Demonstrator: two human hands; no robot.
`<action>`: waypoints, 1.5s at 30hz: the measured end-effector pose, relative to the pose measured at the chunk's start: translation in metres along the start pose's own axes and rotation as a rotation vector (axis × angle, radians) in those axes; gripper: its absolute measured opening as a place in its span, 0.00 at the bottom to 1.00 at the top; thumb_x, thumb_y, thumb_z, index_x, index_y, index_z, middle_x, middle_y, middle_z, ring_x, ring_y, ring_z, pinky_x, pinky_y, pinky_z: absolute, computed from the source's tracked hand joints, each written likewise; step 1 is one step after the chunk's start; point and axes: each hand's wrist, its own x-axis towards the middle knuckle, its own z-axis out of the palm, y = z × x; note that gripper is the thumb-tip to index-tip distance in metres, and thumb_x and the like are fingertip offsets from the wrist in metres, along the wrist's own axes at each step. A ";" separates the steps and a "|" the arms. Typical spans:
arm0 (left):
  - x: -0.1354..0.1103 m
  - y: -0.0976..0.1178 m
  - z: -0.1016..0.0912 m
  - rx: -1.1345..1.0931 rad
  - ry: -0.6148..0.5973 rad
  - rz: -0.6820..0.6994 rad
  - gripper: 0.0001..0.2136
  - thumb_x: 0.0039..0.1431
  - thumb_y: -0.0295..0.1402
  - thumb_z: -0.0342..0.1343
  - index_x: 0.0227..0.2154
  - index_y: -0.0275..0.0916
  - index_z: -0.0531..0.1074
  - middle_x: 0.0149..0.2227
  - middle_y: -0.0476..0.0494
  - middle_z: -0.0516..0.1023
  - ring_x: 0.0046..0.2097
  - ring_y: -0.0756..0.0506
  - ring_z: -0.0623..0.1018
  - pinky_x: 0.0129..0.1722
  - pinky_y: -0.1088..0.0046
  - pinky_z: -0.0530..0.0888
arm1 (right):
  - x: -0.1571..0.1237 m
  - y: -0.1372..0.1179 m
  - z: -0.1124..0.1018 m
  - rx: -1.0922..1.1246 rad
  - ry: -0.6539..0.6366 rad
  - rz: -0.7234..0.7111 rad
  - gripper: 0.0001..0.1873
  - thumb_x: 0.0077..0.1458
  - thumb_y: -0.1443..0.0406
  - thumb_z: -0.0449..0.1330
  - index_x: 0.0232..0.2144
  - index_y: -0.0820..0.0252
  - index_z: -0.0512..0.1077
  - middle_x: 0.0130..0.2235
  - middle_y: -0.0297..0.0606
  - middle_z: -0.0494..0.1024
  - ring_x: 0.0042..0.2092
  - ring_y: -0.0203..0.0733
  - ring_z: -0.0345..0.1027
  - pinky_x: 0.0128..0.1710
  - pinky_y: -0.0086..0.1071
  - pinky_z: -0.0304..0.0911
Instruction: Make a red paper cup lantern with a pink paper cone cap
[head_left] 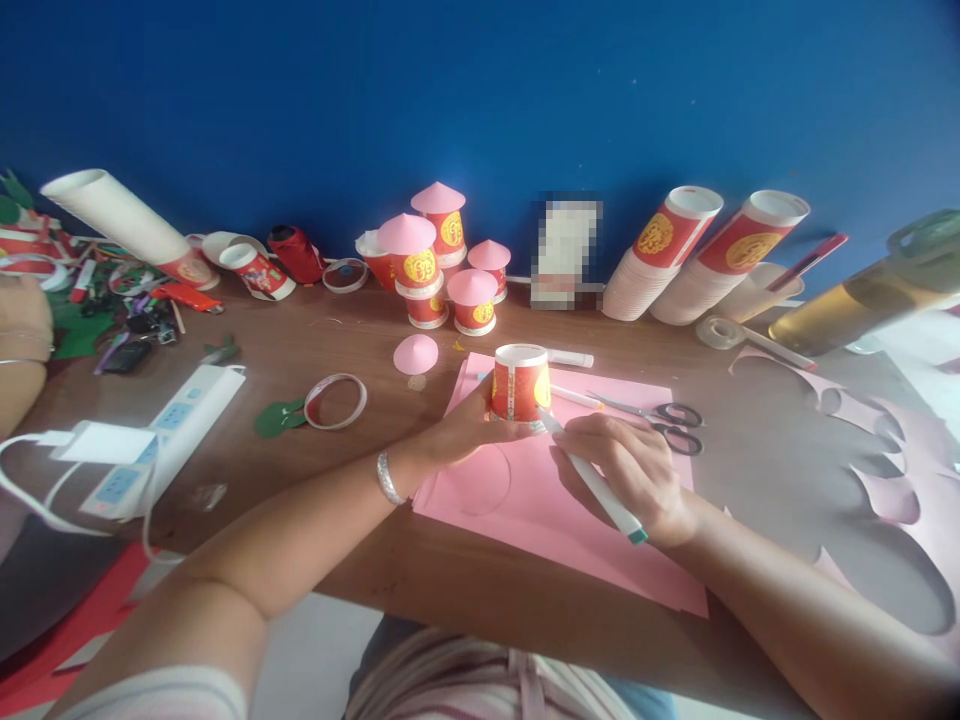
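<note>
My left hand (469, 432), a silver bracelet at its wrist, is closed around the left side and base of a red paper cup (520, 385) with yellow print. The cup stands on pink paper (600, 540). My right hand (626, 465) grips a white marker (607, 497) with a teal end, its tip down by the cup's lower right side. A round outline is drawn on the paper left of the cup. Scissors (679, 425) lie open to the right, beside another pen (574, 396). A capped white marker (571, 357) lies behind the cup.
Several red cups with pink cone tops (474, 290) stand at the back, near a loose pink cone (415, 354). Cup stacks (675, 240) lean against the blue wall. A power strip (165, 440) lies left; pink offcuts (900, 480) lie right. Another person's arm (19, 340) shows at far left.
</note>
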 end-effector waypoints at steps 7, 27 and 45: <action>0.000 0.000 0.000 0.018 -0.014 -0.005 0.19 0.54 0.37 0.70 0.46 0.40 0.73 0.42 0.44 0.76 0.46 0.44 0.74 0.49 0.62 0.70 | -0.001 0.001 0.000 -0.010 0.006 -0.012 0.14 0.58 0.77 0.61 0.45 0.63 0.70 0.32 0.40 0.77 0.30 0.38 0.72 0.29 0.31 0.71; -0.001 0.000 0.000 0.043 -0.011 0.001 0.20 0.53 0.38 0.71 0.47 0.40 0.73 0.43 0.43 0.76 0.47 0.43 0.75 0.51 0.61 0.71 | 0.000 0.001 0.000 -0.024 -0.015 -0.037 0.11 0.58 0.76 0.62 0.43 0.64 0.71 0.32 0.40 0.78 0.31 0.38 0.73 0.29 0.30 0.70; 0.000 0.001 0.001 0.008 0.002 -0.021 0.21 0.52 0.37 0.71 0.47 0.40 0.72 0.43 0.43 0.77 0.47 0.42 0.77 0.53 0.57 0.73 | 0.000 0.001 -0.001 0.004 -0.062 -0.020 0.13 0.60 0.75 0.59 0.47 0.62 0.71 0.33 0.40 0.79 0.32 0.39 0.75 0.30 0.32 0.72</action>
